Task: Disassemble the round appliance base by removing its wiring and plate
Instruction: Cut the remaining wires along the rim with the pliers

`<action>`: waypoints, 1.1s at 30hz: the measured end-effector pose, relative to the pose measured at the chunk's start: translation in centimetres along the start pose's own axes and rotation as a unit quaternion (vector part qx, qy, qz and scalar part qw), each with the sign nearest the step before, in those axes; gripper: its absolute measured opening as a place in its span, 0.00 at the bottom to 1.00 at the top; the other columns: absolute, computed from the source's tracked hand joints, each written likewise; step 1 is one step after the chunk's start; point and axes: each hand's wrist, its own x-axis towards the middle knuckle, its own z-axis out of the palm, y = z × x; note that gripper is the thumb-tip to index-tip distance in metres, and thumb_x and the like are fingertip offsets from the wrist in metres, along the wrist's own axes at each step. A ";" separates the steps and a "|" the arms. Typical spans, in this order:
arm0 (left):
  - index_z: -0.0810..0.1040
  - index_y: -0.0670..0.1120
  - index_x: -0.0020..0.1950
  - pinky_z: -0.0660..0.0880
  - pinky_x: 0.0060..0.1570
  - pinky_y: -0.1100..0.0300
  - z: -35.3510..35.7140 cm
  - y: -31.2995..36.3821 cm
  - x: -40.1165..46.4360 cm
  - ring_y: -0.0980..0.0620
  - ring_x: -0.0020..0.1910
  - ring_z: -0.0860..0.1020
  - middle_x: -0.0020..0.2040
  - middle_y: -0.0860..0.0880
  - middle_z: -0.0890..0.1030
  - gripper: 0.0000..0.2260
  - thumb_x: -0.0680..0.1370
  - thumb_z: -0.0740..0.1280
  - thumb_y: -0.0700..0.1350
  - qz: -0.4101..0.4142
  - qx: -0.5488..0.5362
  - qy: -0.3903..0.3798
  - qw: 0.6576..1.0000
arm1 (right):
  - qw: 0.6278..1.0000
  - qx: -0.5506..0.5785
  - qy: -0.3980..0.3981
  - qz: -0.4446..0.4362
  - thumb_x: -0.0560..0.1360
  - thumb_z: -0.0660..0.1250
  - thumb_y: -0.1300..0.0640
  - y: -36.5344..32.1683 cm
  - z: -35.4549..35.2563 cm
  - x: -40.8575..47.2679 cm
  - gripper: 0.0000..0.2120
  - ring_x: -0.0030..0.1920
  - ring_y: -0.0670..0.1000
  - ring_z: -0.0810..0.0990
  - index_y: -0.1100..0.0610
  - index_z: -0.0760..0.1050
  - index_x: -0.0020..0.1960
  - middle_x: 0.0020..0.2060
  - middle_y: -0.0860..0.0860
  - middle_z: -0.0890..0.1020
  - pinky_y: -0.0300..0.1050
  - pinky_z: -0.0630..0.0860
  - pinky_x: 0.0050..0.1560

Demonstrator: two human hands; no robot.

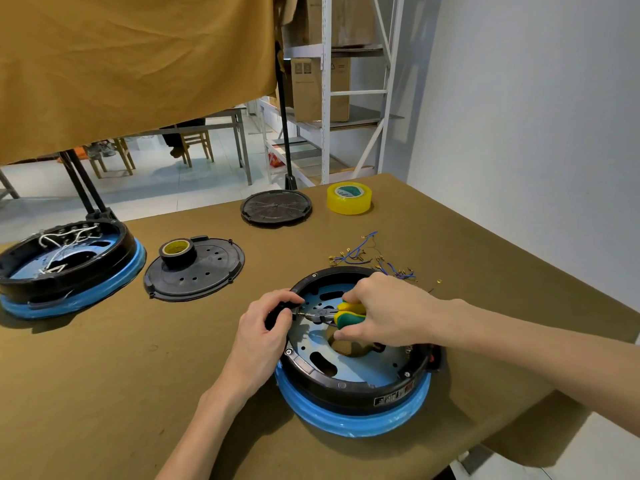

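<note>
A round black appliance base (360, 389) with a blue rim stands open side up in front of me, showing its light blue metal plate (377, 368) with slots and holes. My right hand (388, 313) grips yellow-green pliers (343, 315) whose jaws point left at a small terminal on the base's left wall. My left hand (266, 327) grips that left wall of the base, fingers curled over the black rim. A heap of removed blue wires (370, 259) with brass terminals lies just behind the base.
A second base (69, 268) with white wiring stands at the far left. A black cover (204, 271) carries a roll of black tape (177, 252). Another black cover (276, 206) and yellow tape (349, 198) lie at the back. The table edge runs close on the right.
</note>
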 end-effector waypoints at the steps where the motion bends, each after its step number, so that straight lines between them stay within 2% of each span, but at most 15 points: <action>1: 0.81 0.57 0.57 0.72 0.68 0.52 0.0 0.0 0.0 0.60 0.65 0.74 0.60 0.60 0.80 0.13 0.85 0.61 0.40 0.002 0.002 -0.003 1.000 | 0.999 0.031 -0.009 0.010 0.73 0.70 0.32 0.1 -0.1 -0.2 0.27 0.40 0.55 0.81 0.56 0.82 0.51 0.41 0.50 0.84 0.50 0.78 0.41; 3: 0.81 0.57 0.57 0.72 0.66 0.52 0.0 0.0 0.0 0.59 0.65 0.74 0.60 0.60 0.80 0.13 0.85 0.61 0.40 0.004 0.005 -0.007 1.000 | 0.999 -0.030 0.019 -0.015 0.74 0.68 0.33 0.3 0.2 -0.4 0.28 0.46 0.54 0.82 0.56 0.80 0.60 0.49 0.50 0.84 0.48 0.78 0.45; 6: 0.81 0.57 0.57 0.72 0.65 0.55 0.0 0.1 0.0 0.59 0.65 0.74 0.60 0.60 0.80 0.13 0.85 0.60 0.41 0.005 0.009 -0.007 1.000 | 0.979 -0.169 0.081 -0.079 0.78 0.64 0.36 0.0 1.2 -0.7 0.24 0.49 0.53 0.78 0.54 0.74 0.62 0.50 0.50 0.78 0.45 0.71 0.45; 10: 0.80 0.57 0.58 0.70 0.64 0.59 -0.1 0.0 -0.1 0.59 0.65 0.73 0.60 0.59 0.79 0.13 0.85 0.61 0.41 0.003 0.013 -0.012 1.000 | 1.000 0.023 -0.003 -0.004 0.73 0.71 0.35 0.2 -0.1 -0.3 0.22 0.30 0.44 0.75 0.55 0.80 0.45 0.31 0.47 0.80 0.41 0.69 0.33; 11: 0.80 0.57 0.58 0.70 0.62 0.61 0.0 0.0 -0.1 0.60 0.65 0.73 0.60 0.60 0.79 0.13 0.85 0.61 0.41 0.004 0.013 -0.012 1.000 | 1.000 0.003 -0.006 -0.011 0.74 0.71 0.35 0.1 -0.4 -0.3 0.22 0.30 0.43 0.74 0.55 0.79 0.46 0.31 0.45 0.78 0.40 0.67 0.32; 14: 0.80 0.58 0.58 0.69 0.61 0.63 -0.1 -0.1 0.0 0.61 0.65 0.73 0.60 0.61 0.79 0.13 0.85 0.60 0.41 0.006 0.012 -0.011 1.000 | 0.969 -0.212 0.073 -0.099 0.79 0.64 0.37 0.0 0.2 -0.3 0.23 0.47 0.51 0.79 0.56 0.74 0.61 0.47 0.48 0.77 0.44 0.70 0.42; 16: 0.80 0.58 0.58 0.70 0.62 0.61 0.0 -0.2 0.0 0.61 0.65 0.73 0.60 0.62 0.79 0.13 0.85 0.60 0.41 0.008 0.009 -0.011 1.000 | 0.961 -0.234 0.090 -0.115 0.79 0.64 0.38 -0.2 0.4 -0.5 0.24 0.50 0.54 0.79 0.56 0.74 0.63 0.51 0.51 0.79 0.46 0.72 0.44; 20: 0.80 0.60 0.57 0.69 0.61 0.64 0.0 -0.3 -0.1 0.63 0.65 0.72 0.60 0.65 0.78 0.14 0.85 0.61 0.42 0.010 0.011 -0.013 1.000 | 0.998 0.039 -0.048 0.031 0.72 0.72 0.34 -0.1 -1.5 0.6 0.23 0.28 0.47 0.71 0.56 0.82 0.43 0.28 0.48 0.76 0.41 0.67 0.29; 21: 0.80 0.61 0.57 0.69 0.61 0.64 0.1 -0.4 -0.1 0.63 0.65 0.72 0.60 0.65 0.78 0.14 0.85 0.61 0.42 0.010 0.013 -0.014 1.000 | 0.998 0.030 -0.056 0.029 0.72 0.72 0.34 -0.2 -1.8 0.5 0.23 0.28 0.47 0.71 0.56 0.82 0.43 0.28 0.48 0.76 0.41 0.68 0.29; 25: 0.80 0.61 0.57 0.64 0.57 0.78 0.0 -0.3 0.0 0.66 0.65 0.71 0.59 0.65 0.79 0.14 0.85 0.61 0.42 0.017 0.024 -0.013 0.999 | 0.966 -0.236 0.056 -0.090 0.78 0.65 0.38 -0.6 -0.1 -0.2 0.23 0.49 0.55 0.80 0.56 0.75 0.62 0.49 0.51 0.79 0.49 0.77 0.45; 26: 0.80 0.60 0.57 0.63 0.56 0.79 0.0 -0.3 -0.1 0.66 0.65 0.71 0.59 0.65 0.79 0.14 0.85 0.61 0.41 0.019 0.026 -0.013 0.999 | 0.970 -0.221 0.046 -0.089 0.78 0.66 0.37 -0.5 -0.3 -0.1 0.23 0.46 0.53 0.80 0.56 0.76 0.60 0.47 0.50 0.80 0.48 0.77 0.43; 28: 0.79 0.61 0.57 0.62 0.55 0.82 0.0 -0.3 -0.1 0.67 0.65 0.71 0.59 0.65 0.79 0.14 0.85 0.61 0.41 0.019 0.029 -0.013 0.999 | 0.998 -0.005 -0.059 0.015 0.74 0.71 0.36 -0.2 -1.5 0.6 0.24 0.31 0.48 0.74 0.58 0.81 0.48 0.32 0.48 0.76 0.43 0.70 0.32; 30: 0.79 0.62 0.56 0.61 0.55 0.82 0.0 -0.2 -0.1 0.68 0.64 0.70 0.60 0.65 0.78 0.15 0.85 0.61 0.41 0.017 0.030 -0.015 0.999 | 0.985 0.109 -0.115 0.062 0.73 0.73 0.35 0.0 -2.3 1.2 0.27 0.26 0.48 0.66 0.62 0.80 0.40 0.26 0.49 0.70 0.43 0.63 0.29; 31: 0.79 0.61 0.56 0.61 0.55 0.82 0.0 -0.2 -0.1 0.67 0.64 0.70 0.60 0.65 0.78 0.15 0.85 0.61 0.41 0.017 0.029 -0.016 0.999 | 0.990 0.079 -0.106 0.046 0.73 0.72 0.35 0.0 -2.3 1.1 0.27 0.27 0.48 0.68 0.62 0.81 0.43 0.28 0.49 0.71 0.43 0.65 0.30; 33: 0.80 0.60 0.57 0.62 0.55 0.81 0.0 -0.2 -0.1 0.66 0.64 0.71 0.60 0.63 0.79 0.14 0.85 0.61 0.41 0.019 0.024 -0.015 0.999 | 0.989 -0.141 -0.008 -0.048 0.77 0.68 0.37 -0.2 -1.3 0.3 0.23 0.41 0.51 0.79 0.58 0.79 0.56 0.41 0.50 0.79 0.47 0.75 0.40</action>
